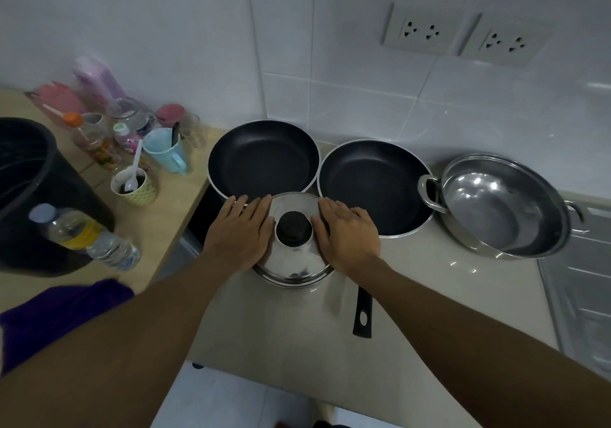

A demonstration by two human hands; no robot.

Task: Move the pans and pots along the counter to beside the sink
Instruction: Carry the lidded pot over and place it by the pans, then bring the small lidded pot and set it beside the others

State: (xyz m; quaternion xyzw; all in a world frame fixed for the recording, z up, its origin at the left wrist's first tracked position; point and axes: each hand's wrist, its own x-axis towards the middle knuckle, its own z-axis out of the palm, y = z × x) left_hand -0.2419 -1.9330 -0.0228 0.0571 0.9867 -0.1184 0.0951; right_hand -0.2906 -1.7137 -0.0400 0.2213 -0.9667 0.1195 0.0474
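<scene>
Two hands rest flat on the lidded pot (291,275) at the front of the pale counter (429,282). The left hand (243,229) and the right hand (347,229) lie apart, fingers straight and palms down on the steel lid (294,255), one on each side of its black knob (293,227). Lid and hands hide the pot's body; only a strip of rim shows at its near edge.

Just behind the pot to the left sits the left frying pan (263,160), its near rim partly covered by the left fingertips. Behind the pot to the right is the right frying pan (373,183), its near edge lost under the right hand. Farther right of the pot a two-handled steel pan (502,209) stands just beside the ribbed sink (585,262), which the frame cuts off.

A black handle (362,315) sticks out just right of the pot; the right forearm hides its root, so which pan it belongs to cannot be told.

Left of the pot are a black bucket (29,176), cut off at the edge, a clear bottle (86,232), a purple cloth (59,312) and a blurred cluster of cups (132,150).
</scene>
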